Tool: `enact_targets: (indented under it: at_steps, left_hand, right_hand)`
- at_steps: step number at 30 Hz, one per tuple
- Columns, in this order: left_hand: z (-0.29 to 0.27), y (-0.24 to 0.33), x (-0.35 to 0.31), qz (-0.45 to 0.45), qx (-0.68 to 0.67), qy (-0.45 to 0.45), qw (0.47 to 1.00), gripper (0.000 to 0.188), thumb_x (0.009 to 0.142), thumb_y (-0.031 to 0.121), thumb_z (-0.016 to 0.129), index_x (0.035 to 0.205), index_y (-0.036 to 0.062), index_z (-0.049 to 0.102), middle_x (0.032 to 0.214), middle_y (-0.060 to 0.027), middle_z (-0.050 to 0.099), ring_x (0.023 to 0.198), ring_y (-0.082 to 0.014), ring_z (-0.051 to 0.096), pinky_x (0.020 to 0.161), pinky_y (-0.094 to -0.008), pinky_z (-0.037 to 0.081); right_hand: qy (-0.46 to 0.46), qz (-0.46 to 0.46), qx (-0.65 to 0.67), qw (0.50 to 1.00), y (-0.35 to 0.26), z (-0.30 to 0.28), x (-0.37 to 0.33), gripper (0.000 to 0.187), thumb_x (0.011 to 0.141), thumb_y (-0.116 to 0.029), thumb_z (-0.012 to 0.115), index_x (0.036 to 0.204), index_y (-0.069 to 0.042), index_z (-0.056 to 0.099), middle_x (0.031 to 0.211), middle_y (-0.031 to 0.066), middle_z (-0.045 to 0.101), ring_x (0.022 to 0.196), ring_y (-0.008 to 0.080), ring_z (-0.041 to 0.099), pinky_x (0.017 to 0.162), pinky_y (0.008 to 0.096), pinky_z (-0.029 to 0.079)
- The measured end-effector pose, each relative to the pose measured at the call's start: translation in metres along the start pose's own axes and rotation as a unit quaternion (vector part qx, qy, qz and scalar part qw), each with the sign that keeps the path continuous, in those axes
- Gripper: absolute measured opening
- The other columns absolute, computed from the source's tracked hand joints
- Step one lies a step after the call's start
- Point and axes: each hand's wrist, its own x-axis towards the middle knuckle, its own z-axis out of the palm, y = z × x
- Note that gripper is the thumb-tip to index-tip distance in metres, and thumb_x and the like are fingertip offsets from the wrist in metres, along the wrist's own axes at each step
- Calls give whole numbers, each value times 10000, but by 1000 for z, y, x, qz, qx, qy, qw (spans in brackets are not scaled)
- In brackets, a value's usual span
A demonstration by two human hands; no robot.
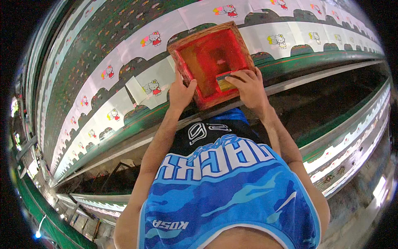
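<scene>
A square wooden screen-printing frame (243,46) lies tilted over white sheets on the long table in front of me. Wet red ink (207,56) coats its mesh and stains the inner sides. My left hand (181,93) grips the frame's left side near its lower corner, thumb on top and fingers around the outer edge. In the lower right of the frame, my right hand (250,88) is closed on a squeegee (224,84) with a yellowish blade, resting against the mesh. Part of the squeegee is hidden under my fingers.
Rows of white sheets (139,39) with a small cartoon cat and balloons run along the green table (319,63). Their edges are wavy. Behind me, across a dark gap, stands another table with similar sheets (331,159). A metal rail (286,86) edges the near side.
</scene>
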Motion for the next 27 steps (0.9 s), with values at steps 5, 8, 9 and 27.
enact_targets:
  at_steps: [5, 8, 9, 27]
  left_hand:
    - [6, -6, 5, 57, -40, 31, 997, 1054, 940, 199, 775, 1816, 161, 190, 1169, -245, 833, 967, -427, 824, 889, -508, 648]
    - [3, -11, 12, 102, -31, 53, 993, 1045, 935, 229, 780, 1811, 156, 215, 1181, -255, 826, 1003, -433, 820, 905, -506, 645]
    - [1, -10, 13, 65, -17, 27, 997, 1038, 935, 249, 780, 1805, 143, 225, 1179, -260, 824, 1010, -441, 816, 909, -513, 645]
    - [9, -9, 15, 8, -6, -2, 1000, 1111, 935, 359, 743, 1789, 28, 114, 979, -376, 778, 910, -578, 765, 869, -642, 623]
  right_hand:
    - [24, -5, 4, 1000, 4, 2, -2, 526, 910, -54, 712, 1380, -283, 772, 1390, -12, 709, 1327, 285, 633, 1255, 712, 337]
    - [29, -21, -3, 999, 4, 3, 6, 515, 918, -64, 703, 1382, -277, 774, 1394, -18, 711, 1316, 280, 638, 1240, 696, 349]
    - [23, -21, -8, 999, 5, 3, 7, 506, 923, -64, 697, 1376, -274, 778, 1389, -21, 714, 1316, 279, 638, 1233, 685, 355]
    - [-84, 33, 21, 996, 26, -5, 121, 331, 1054, -156, 687, 1355, -239, 795, 1348, 52, 771, 1292, 361, 686, 1149, 684, 451]
